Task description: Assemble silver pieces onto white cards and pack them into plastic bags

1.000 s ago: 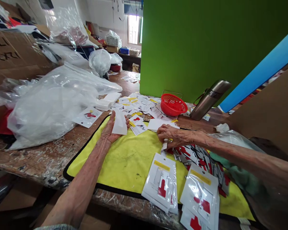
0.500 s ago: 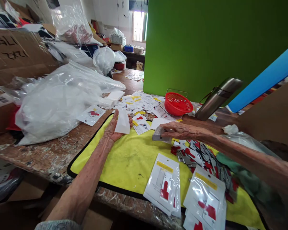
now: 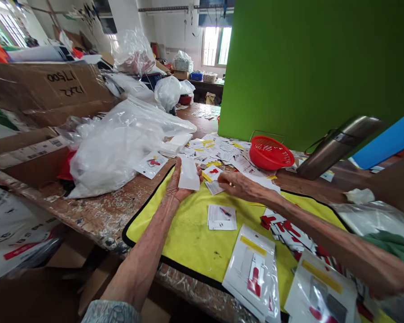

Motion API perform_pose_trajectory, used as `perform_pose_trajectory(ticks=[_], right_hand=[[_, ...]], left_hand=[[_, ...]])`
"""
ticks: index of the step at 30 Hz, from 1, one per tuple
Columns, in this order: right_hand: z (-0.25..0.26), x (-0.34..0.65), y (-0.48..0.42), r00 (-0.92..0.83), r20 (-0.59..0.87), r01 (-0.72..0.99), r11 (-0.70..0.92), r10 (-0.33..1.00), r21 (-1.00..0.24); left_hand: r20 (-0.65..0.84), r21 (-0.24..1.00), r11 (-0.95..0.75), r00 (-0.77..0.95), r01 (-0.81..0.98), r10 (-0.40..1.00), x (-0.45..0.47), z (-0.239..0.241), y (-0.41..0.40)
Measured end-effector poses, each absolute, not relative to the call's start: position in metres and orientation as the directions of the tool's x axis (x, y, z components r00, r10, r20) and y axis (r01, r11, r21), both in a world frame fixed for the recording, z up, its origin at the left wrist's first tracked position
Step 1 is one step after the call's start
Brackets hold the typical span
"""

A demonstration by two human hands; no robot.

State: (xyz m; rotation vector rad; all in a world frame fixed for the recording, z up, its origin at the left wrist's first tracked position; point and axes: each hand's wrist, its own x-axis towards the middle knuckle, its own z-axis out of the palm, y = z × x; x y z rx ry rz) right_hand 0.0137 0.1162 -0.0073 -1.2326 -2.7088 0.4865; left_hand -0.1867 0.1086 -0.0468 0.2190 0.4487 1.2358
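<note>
My left hand [image 3: 179, 183] lies palm up over the edge of the yellow cloth [image 3: 161, 229], holding a white paper sleeve [image 3: 189, 174] upright against the palm. My right hand [image 3: 239, 186] reaches across with its fingers extended and nothing visible in them. Its fingertips are close to a small red-printed card [image 3: 211, 173] among the scattered cards. Below it on the cloth lies a small bundle of white cards [image 3: 221, 217]. Clear plastic packs with yellow and red print [image 3: 251, 276] sit near the front, and red-printed pieces [image 3: 287, 233] lie partly under my right forearm.
Loose printed papers [image 3: 218, 150] cover the wooden table behind the cloth, beside a red plastic basket [image 3: 271, 153] and a steel flask [image 3: 339, 147]. A large plastic bag [image 3: 116, 146] and cardboard box [image 3: 47, 87] stand left. A green board [image 3: 289, 67] rises behind.
My right hand no longer holds the grey-edged bundle, and a small white card bundle now lies on the cloth below it. The view has turned, shifting the whole scene rightward.
</note>
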Motion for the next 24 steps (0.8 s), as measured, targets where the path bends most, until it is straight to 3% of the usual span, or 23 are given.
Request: perform_pose_trajectory(ticks=[4, 9, 15, 24], right_hand=[[-0.023, -0.006, 0.149, -0.470, 0.045, 0.843, 0.464, 0.882, -0.272], [-0.034, -0.017, 0.163, -0.376, 0.051, 0.891, 0.376, 0.925, -0.255], [-0.035, -0.008, 0.165, -0.404, 0.052, 0.874, 0.402, 0.913, -0.273], [-0.040, -0.016, 0.167, -0.517, 0.116, 0.831, 0.530, 0.848, -0.170]], left_hand=[[-0.211, 0.391, 0.311, 0.245, -0.866, 0.946, -0.187, -0.045, 0.107], [-0.210, 0.398, 0.327, 0.262, -0.857, 0.942, -0.186, -0.045, 0.107], [-0.187, 0.376, 0.341, 0.290, -0.862, 0.939, -0.186, -0.048, 0.109], [-0.197, 0.377, 0.343, 0.287, -0.860, 0.937, -0.186, -0.048, 0.110]])
